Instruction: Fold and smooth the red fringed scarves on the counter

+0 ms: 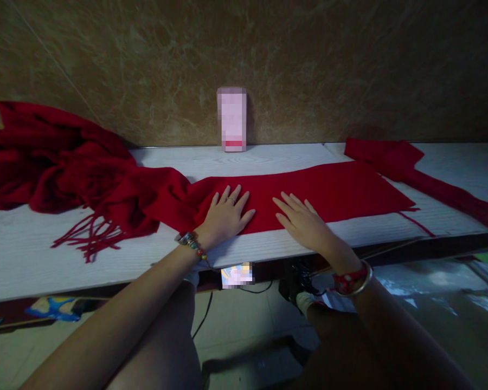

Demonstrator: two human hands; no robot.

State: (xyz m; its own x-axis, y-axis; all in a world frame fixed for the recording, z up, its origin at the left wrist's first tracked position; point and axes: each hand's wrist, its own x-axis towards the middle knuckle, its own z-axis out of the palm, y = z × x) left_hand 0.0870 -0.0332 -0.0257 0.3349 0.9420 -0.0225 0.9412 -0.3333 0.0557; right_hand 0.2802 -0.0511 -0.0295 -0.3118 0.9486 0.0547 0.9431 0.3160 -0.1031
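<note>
A long red scarf (341, 189) lies across the white wood-grain tabletop. Its right part is spread flat, while the left part is bunched into a loose heap with fringe hanging toward me. My left hand (224, 214) rests palm down on the scarf, fingers spread, near where the folds begin. On the flat stretch to its right lies my right hand (303, 221), its fingers extended. Neither hand grips the cloth. A separate-looking narrow red strip with a fringed end (423, 176) lies at the right; whether it joins the scarf is unclear.
A phone with a pixelated screen (232, 120) leans upright against the brown marbled wall (293, 70). Below the table's front edge are a second pixelated screen (236, 275), a blue and yellow packet (55, 307) on a lower shelf, and a dark cable (207, 311).
</note>
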